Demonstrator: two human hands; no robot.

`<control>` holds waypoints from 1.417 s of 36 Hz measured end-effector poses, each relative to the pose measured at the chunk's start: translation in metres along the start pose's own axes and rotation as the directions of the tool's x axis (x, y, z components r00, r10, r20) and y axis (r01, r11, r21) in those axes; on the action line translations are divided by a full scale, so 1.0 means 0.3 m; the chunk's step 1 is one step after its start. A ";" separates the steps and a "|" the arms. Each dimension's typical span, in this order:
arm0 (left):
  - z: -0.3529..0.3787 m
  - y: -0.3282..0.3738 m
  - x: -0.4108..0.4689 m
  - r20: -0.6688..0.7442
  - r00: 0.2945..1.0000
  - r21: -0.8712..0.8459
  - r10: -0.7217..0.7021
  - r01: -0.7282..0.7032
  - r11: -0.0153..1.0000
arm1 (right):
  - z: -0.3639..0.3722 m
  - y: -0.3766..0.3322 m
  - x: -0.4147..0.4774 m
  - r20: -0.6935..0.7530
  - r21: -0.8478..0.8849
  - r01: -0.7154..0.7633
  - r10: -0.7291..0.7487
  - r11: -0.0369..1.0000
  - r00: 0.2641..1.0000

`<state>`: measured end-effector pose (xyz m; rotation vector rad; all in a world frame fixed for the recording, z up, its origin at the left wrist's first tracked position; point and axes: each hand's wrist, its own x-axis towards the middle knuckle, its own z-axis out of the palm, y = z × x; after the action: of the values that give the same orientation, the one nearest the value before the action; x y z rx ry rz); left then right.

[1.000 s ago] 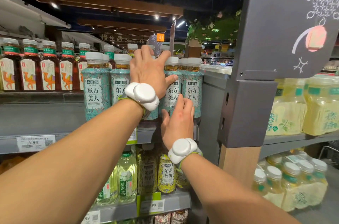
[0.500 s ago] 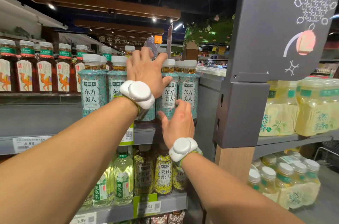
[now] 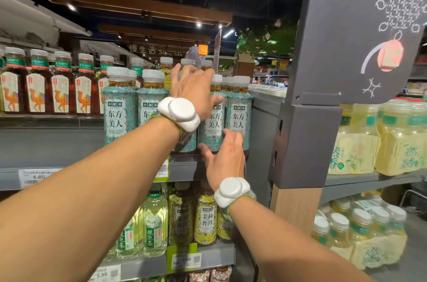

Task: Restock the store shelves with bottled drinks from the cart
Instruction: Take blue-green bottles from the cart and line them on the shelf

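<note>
Teal-labelled tea bottles point(image 3: 119, 110) with white caps stand in a row on the grey upper shelf point(image 3: 57, 150). My left hand point(image 3: 194, 90) reaches over the top of one bottle in that row, fingers curled round its cap and shoulder; its lower body point(image 3: 186, 143) shows under my wrist. My right hand point(image 3: 225, 158) is lower, fingers straight, touching the bases of the two rightmost teal bottles point(image 3: 239, 117). The cart is out of view.
Dark red tea bottles point(image 3: 61, 87) fill the shelf's left part. Yellow-green drinks point(image 3: 204, 219) stand on the shelf below. A grey post with a sign panel point(image 3: 305, 143) bounds the shelf on the right, with wrapped packs of pale yellow bottles point(image 3: 402, 141) beyond it.
My left hand stays on the same bottle. My right hand has dropped slightly toward the bottle bases and its thumb has spread out to the left.
</note>
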<state>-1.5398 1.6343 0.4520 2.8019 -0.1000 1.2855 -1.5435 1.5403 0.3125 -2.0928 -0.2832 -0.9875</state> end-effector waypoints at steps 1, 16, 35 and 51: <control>-0.003 0.000 0.001 0.008 1.000 0.001 0.004 -0.004 1.000 | 0.000 0.000 0.000 -0.004 0.003 -0.001 0.001 1.000 1.000; -0.029 0.011 -0.024 0.034 0.999 0.019 -0.014 0.013 1.000 | -0.036 0.013 0.000 -0.001 0.099 0.029 -0.029 0.995 1.000; -0.060 -0.002 -0.272 -0.086 0.993 -0.031 -0.083 0.080 0.996 | -0.041 -0.068 -0.029 -0.011 0.358 0.050 -0.049 0.932 0.999; -0.338 -0.183 -0.663 -0.084 0.919 -0.012 -0.385 0.385 0.923 | -0.018 -0.394 -0.293 0.201 0.541 0.047 -0.184 0.840 0.962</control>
<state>-1.7412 1.7040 0.3659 2.5831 0.4377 1.2967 -1.6637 1.6255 0.3170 -1.6864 -0.7351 -0.6150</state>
